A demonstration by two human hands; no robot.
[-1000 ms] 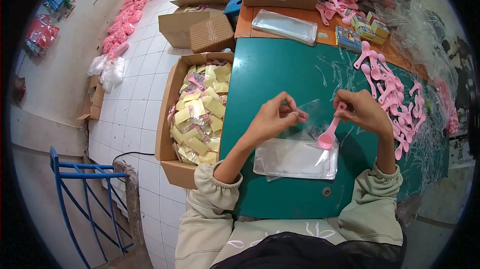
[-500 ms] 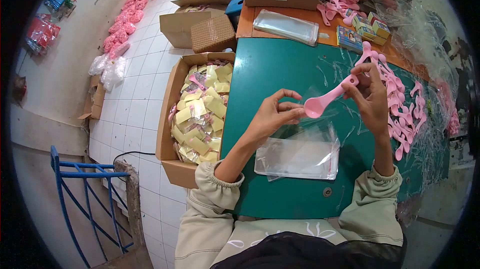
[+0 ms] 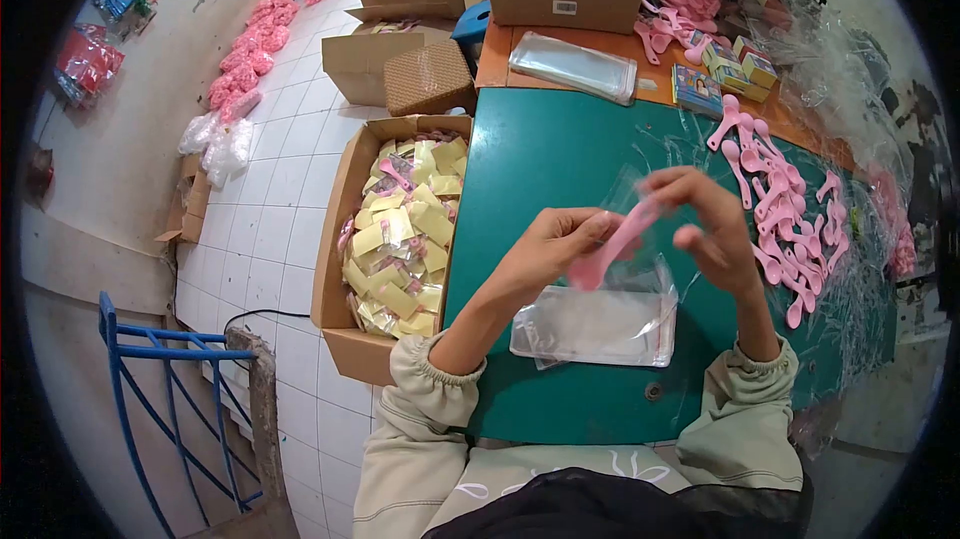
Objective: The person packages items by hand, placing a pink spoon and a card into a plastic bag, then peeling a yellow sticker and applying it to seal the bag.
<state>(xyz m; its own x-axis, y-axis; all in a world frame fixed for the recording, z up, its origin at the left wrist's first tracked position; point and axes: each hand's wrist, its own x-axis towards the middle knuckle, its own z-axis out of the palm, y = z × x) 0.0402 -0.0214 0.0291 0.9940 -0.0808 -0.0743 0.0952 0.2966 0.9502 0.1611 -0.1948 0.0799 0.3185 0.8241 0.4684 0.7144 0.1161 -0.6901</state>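
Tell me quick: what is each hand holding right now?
Left hand: closed, pinching the small clear plastic bag.
Right hand: closed on the handle of the pink plastic spoon; grip blurred.

We are looking through a single fisheye camera riding on the person's head, and it is facing forward and down. It is hanging close over the green table, so the left hand, pinching a clear bag, and the right hand, gripping a pink spoon, are filling mid-frame. The beige sleeves are entering from the bottom edge. The wide lens is bending the scene and darkening the corners, and it is also taking in the white tiled floor on the left and an orange table beyond.
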